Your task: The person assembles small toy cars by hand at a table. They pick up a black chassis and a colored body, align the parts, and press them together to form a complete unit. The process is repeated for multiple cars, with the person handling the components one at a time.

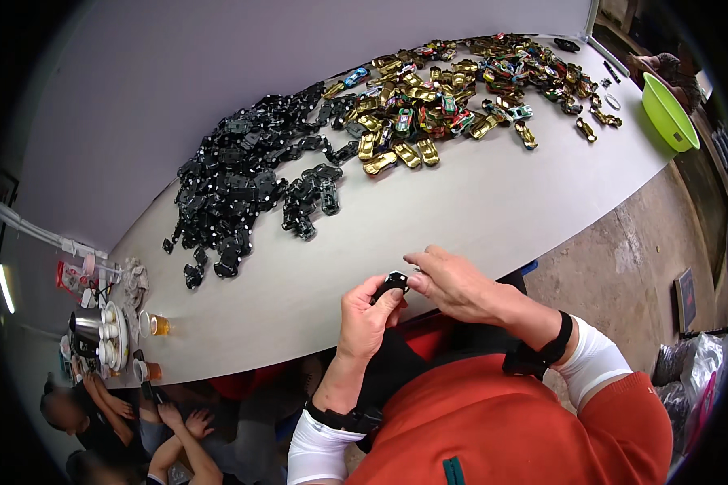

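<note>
My left hand (366, 319) is closed around a black toy car base (394, 283), held above the near edge of the table. Its thumb presses on the near side of the piece, and a small pale spot shows on the dark surface. My right hand (453, 284) is beside it, fingers stretched forward and thumb close to the base's right end. Whether that thumb touches the base is hard to make out. Across the table lie a heap of black toy car bases (234, 170) at the left and a heap of gold and coloured toy car bodies (429, 101) at the back.
A smaller cluster of black bases (306, 198) lies in front of the dark heap. At the right end stands a green basin (667, 113). Cups of amber drink (158, 325) and a tray with white cups (115, 335) are at the left, where other people sit.
</note>
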Demonstrator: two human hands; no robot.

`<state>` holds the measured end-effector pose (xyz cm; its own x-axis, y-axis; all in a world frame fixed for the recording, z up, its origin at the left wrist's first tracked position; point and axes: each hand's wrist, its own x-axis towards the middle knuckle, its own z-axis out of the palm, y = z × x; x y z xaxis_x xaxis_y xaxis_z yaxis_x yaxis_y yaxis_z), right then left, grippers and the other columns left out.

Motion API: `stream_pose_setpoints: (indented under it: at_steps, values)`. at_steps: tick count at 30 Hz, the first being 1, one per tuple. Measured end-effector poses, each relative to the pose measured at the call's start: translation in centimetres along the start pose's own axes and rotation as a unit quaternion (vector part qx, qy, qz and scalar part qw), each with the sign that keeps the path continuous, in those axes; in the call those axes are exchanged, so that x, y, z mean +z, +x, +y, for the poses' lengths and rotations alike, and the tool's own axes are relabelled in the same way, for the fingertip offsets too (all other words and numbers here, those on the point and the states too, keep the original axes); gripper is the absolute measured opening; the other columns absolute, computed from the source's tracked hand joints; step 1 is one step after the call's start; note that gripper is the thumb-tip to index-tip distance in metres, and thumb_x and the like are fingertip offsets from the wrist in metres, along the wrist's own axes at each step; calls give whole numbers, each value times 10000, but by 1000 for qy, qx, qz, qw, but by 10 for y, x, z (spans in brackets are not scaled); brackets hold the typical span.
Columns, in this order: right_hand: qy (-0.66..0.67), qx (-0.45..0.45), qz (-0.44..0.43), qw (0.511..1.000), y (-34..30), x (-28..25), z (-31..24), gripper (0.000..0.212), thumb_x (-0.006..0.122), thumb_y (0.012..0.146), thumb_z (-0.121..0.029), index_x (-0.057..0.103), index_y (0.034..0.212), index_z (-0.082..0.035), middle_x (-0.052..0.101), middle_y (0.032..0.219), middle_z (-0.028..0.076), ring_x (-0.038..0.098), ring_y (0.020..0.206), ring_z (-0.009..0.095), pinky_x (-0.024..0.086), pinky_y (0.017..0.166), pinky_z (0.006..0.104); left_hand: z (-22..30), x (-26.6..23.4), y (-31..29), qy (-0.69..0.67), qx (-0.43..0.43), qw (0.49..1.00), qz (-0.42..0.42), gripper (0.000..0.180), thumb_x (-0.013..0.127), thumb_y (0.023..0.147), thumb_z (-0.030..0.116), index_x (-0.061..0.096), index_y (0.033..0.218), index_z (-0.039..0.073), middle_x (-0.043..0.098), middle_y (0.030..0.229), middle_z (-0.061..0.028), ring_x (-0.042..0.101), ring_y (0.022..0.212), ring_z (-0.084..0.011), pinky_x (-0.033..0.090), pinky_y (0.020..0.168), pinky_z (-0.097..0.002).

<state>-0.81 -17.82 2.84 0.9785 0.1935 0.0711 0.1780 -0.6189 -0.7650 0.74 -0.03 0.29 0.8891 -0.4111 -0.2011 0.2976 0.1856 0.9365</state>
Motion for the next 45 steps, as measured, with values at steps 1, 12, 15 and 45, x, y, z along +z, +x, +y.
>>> stream_pose_setpoints:
  at_steps: [1, 12, 15, 45]
  values:
    - [57, 21, -21, 998, 2, -4, 1, 252, 496, 912, -198, 615, 989, 11, 588, 851, 185, 574, 812, 315, 453, 710, 366, 1, -4, 1, -24, -8, 1000, -3, 131, 616, 850, 98, 609, 941, 3, 600, 687, -33, 461, 491, -56, 330, 423, -184]
    - [170, 0, -22, 985, 1, -1, 13, 137, 603, 814, -80, 663, 906, 1, 590, 776, 142, 567, 739, 249, 442, 663, 328, -1, -3, 3, -1, -16, 1000, -25, 155, 606, 846, 46, 607, 982, -28, 571, 673, -18, 431, 484, -44, 329, 427, -178]
    - [166, -9, -2, 986, 2, 3, 13, 122, 611, 799, -57, 668, 890, 0, 580, 747, 130, 557, 704, 240, 435, 637, 323, -2, -1, 2, 32, -7, 999, -8, 146, 611, 842, 52, 609, 966, -25, 584, 667, -35, 433, 470, -47, 322, 418, -181]
    - [37, 24, 183, 982, 68, -39, 85, 84, 615, 766, -44, 601, 842, -12, 590, 766, 110, 582, 703, 221, 471, 650, 328, -131, -25, 10, 466, -20, 870, -159, 453, 636, 816, 285, 529, 1130, -22, 616, 917, -182, 603, 822, -282, 472, 745, -365]
